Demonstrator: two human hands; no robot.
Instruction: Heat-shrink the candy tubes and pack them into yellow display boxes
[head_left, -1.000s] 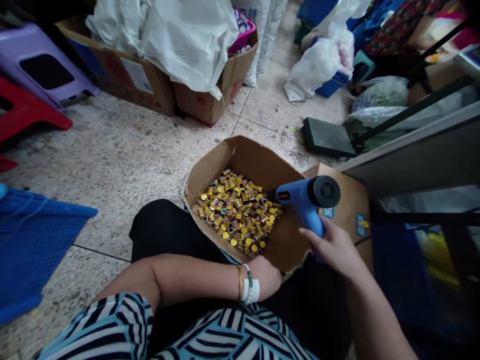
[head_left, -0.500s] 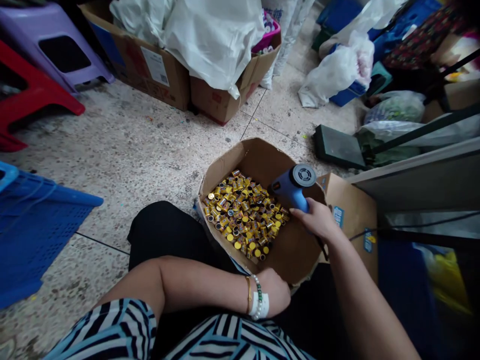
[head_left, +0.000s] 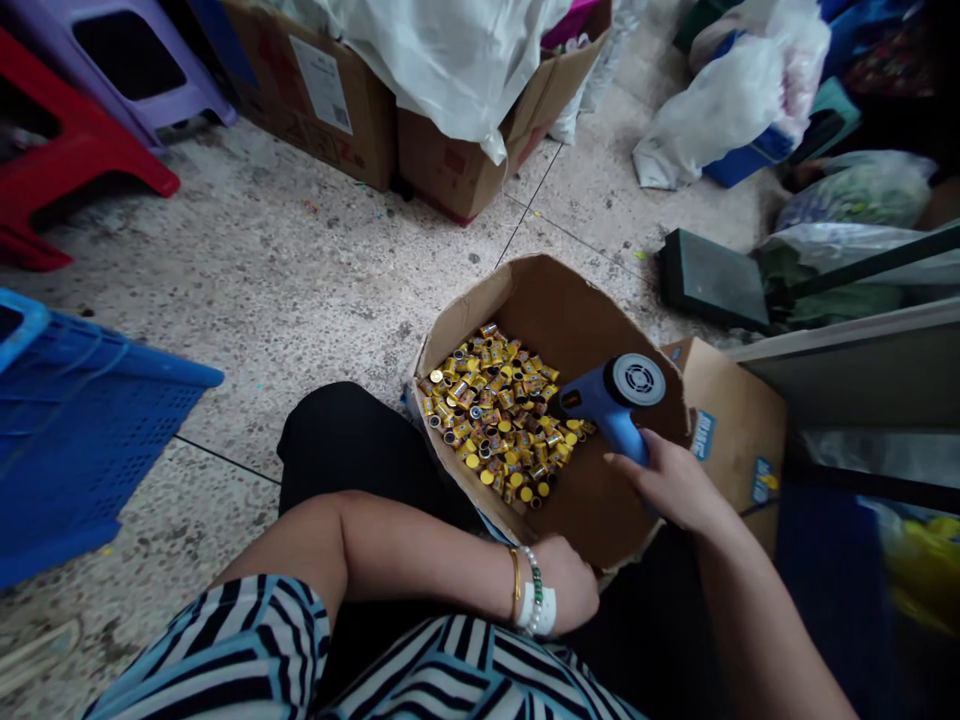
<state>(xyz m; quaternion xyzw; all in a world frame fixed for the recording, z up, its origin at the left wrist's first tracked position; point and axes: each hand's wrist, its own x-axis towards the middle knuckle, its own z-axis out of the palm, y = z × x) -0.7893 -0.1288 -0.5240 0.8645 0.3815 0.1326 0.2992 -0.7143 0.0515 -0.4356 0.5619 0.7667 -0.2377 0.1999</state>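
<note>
My right hand (head_left: 671, 485) grips the handle of a blue heat gun (head_left: 611, 395), whose nozzle points left and down at a heap of small yellow and black cylinders (head_left: 499, 415) in an open cardboard box (head_left: 570, 310). The box rests tilted on my lap. My left hand (head_left: 570, 590), with bracelets at the wrist, is curled at the box's near edge; its fingers are hidden under the cardboard.
A blue plastic crate (head_left: 75, 420) lies at the left on the speckled floor. Red (head_left: 67, 160) and purple (head_left: 142, 60) stools stand at the far left. Cardboard boxes with white plastic bags (head_left: 450, 60) are behind. A grey shelf edge (head_left: 847, 370) stands at the right.
The heat gun swung toward the heap and back a little to the right, its nozzle still over the cylinders. My left hand stayed on the box edge. The view shifted downward.
</note>
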